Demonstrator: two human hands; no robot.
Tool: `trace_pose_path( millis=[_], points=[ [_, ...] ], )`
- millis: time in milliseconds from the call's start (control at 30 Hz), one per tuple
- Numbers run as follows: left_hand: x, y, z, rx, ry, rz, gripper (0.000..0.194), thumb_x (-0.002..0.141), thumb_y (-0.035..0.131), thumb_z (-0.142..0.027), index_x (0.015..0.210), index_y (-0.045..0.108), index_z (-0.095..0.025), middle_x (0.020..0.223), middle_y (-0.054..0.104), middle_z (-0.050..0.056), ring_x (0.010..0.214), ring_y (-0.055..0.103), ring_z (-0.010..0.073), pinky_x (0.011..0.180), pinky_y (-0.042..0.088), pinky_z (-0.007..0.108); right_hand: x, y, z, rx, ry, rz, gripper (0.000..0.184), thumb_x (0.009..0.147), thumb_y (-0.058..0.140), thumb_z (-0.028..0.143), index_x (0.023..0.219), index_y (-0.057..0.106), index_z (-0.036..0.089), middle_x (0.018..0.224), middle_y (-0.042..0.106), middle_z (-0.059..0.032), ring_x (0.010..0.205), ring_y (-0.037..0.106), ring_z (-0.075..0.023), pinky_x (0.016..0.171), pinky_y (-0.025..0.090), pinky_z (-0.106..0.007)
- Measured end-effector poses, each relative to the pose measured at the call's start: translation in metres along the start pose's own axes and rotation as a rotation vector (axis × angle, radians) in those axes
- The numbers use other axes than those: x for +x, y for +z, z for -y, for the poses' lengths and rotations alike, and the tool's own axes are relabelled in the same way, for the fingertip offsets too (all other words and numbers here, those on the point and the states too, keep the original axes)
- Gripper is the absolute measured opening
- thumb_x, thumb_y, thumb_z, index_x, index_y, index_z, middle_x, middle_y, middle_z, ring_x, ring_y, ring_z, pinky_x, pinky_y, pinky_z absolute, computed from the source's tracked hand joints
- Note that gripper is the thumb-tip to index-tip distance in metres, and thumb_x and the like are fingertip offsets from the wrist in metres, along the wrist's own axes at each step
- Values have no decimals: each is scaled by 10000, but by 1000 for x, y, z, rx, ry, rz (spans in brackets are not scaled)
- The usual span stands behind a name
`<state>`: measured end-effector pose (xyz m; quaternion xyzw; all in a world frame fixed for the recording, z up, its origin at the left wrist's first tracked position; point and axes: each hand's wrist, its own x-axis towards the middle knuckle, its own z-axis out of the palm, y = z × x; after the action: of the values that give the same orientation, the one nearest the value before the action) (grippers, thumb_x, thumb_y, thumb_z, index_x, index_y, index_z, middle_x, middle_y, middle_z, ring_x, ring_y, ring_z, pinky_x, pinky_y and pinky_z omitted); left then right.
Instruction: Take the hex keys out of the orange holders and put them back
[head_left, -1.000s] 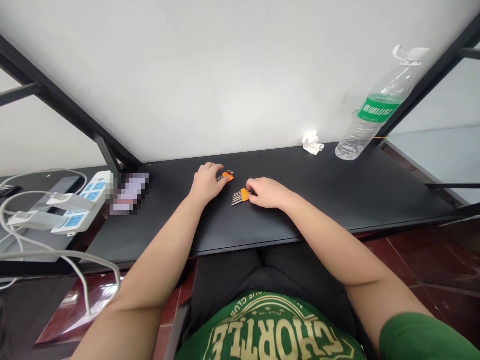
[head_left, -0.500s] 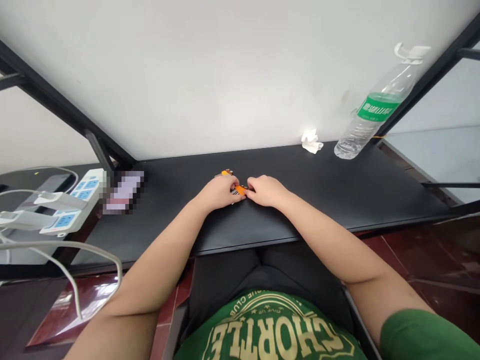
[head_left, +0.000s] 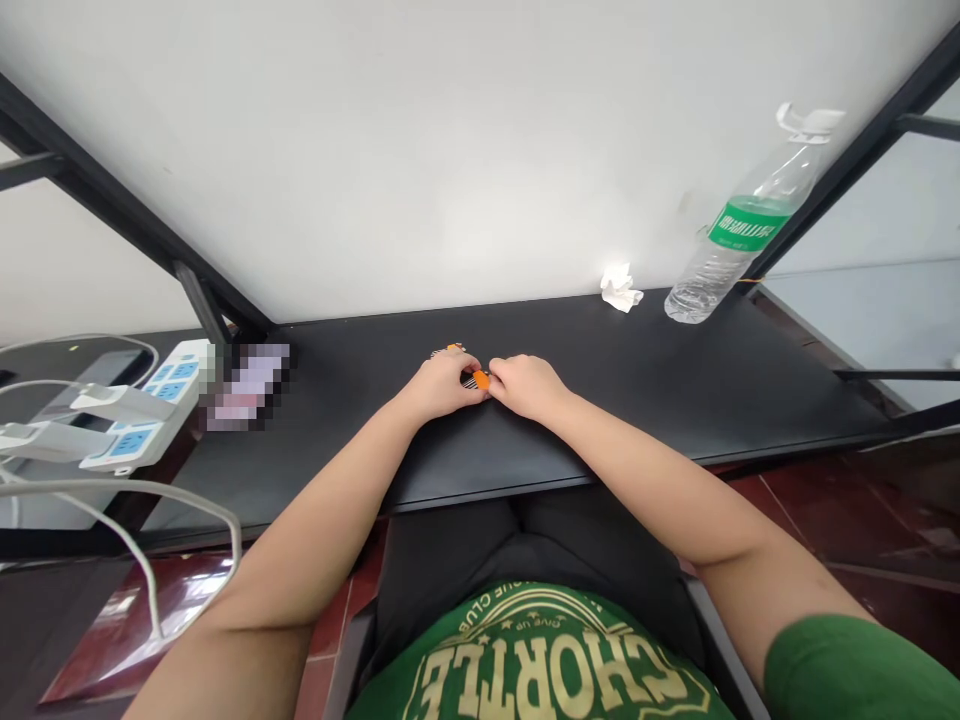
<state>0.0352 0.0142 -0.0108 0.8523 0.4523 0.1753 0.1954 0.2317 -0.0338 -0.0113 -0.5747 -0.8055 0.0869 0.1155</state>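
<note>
My left hand (head_left: pixel 441 387) and my right hand (head_left: pixel 525 384) meet at the middle of the black desk (head_left: pixel 675 380). Between them lies an orange holder with metal hex keys (head_left: pixel 478 380), and the fingers of both hands are closed on it. A second orange key set (head_left: pixel 452 349) lies just behind my left hand, mostly hidden by the fingers.
A crumpled white tissue (head_left: pixel 619 288) and a clear water bottle with a green label (head_left: pixel 739 235) stand at the desk's back right. To the left are a blurred object (head_left: pixel 244 385), a white power strip with blue sockets (head_left: pixel 146 415) and grey cables (head_left: pixel 135 500).
My left hand let go of the rear key set and moved right to the front set, where it now meets my right hand. The rear set stays behind.
</note>
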Motion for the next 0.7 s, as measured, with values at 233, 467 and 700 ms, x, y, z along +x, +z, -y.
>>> trace_pose_path(
  millis=[233,467,700],
  points=[
    [-3,3,-6,-76,-21,26,328,667,725,-295,988,719,-227,1005,772,49,946,724,282,876,590,420,2,0,-4,340,134,-10,174,947,645,338,856,531,243,817,692,-6,674,571,-170,582,338,-293],
    [-2,5,-9,-88,44,-65,323,730,707,-302,1039,729,-210,1004,722,71,889,692,254,874,589,414,4,2,-7,464,105,-35,80,1002,591,304,965,572,236,835,708,-8,702,611,-167,634,383,-275],
    [-3,3,-11,-186,-6,-127,424,751,708,-337,1147,740,-188,1024,761,56,845,697,212,834,562,345,7,5,-9,577,55,-151,100,995,591,281,911,567,233,746,685,16,662,619,-160,664,420,-265]
  ],
)
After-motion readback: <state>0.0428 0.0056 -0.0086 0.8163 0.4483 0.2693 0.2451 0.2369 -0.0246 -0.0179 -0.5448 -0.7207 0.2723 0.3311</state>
